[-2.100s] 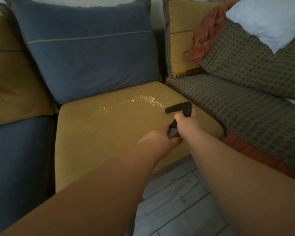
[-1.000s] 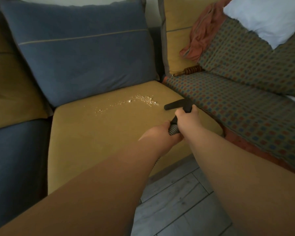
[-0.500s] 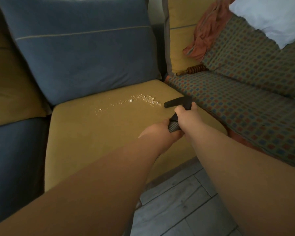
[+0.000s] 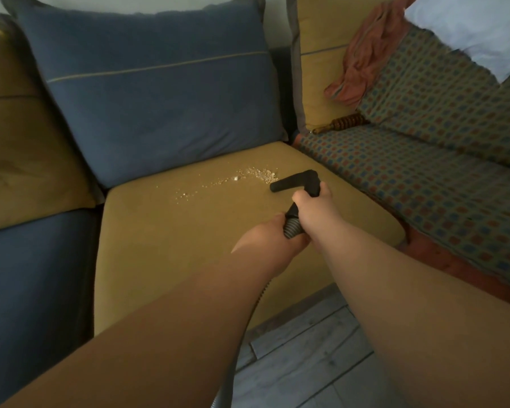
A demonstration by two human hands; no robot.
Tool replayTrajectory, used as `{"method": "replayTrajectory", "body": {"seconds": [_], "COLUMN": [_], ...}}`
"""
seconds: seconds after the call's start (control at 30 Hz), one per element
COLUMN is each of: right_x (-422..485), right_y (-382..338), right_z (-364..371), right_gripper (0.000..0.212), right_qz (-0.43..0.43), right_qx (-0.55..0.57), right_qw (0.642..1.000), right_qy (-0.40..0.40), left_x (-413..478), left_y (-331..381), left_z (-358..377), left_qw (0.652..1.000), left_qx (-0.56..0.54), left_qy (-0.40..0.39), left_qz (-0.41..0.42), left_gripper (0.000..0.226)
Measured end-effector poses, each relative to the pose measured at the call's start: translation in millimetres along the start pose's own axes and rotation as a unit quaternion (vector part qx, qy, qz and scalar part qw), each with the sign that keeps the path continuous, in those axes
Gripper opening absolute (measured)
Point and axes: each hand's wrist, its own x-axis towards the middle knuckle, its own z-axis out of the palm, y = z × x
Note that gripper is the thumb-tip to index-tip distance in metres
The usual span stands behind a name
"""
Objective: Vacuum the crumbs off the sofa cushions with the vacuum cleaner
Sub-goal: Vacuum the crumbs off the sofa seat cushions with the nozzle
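The right grip (image 4: 313, 209) curled round the black nozzle (image 4: 292, 180), and the left grip (image 4: 270, 235) held the ribbed hose (image 4: 292, 228) just behind. The nozzle pointed toward nine o'clock over the yellow seat cushion (image 4: 174, 254), with the crumbs (image 4: 248, 175) just beside it at ten o'clock.

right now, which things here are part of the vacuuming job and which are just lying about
Job: vacuum nozzle, held by the right hand; hose, held by the left hand; crumbs; yellow seat cushion.
Lying about: blue back cushion; orange cloth; white pillow; brown beaded piece.
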Motion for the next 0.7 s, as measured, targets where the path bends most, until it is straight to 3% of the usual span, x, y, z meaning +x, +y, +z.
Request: {"method": "replayTrajectory", "body": {"seconds": [0.23, 0.7], "right_x": [13.6, 28.2], "right_y": [4.1, -11.5], "right_z": [-17.6, 12.2], "right_gripper": [0.068, 0.072], "right_qz": [-0.012, -0.004], "right_qx": [0.000, -0.009], "right_qw": [0.998, 1.000], "right_qy": [0.058, 0.013], "left_x": [13.4, 34.2], "left_y": [15.7, -5.8], "left_z": [7.7, -6.0], "left_qw": [0.999, 1.000], "left_qx": [-0.033, -0.017], "left_qy": [-0.022, -0.006], "left_qz": [0.032, 0.002], "left_gripper": [0.060, 0.061]}}
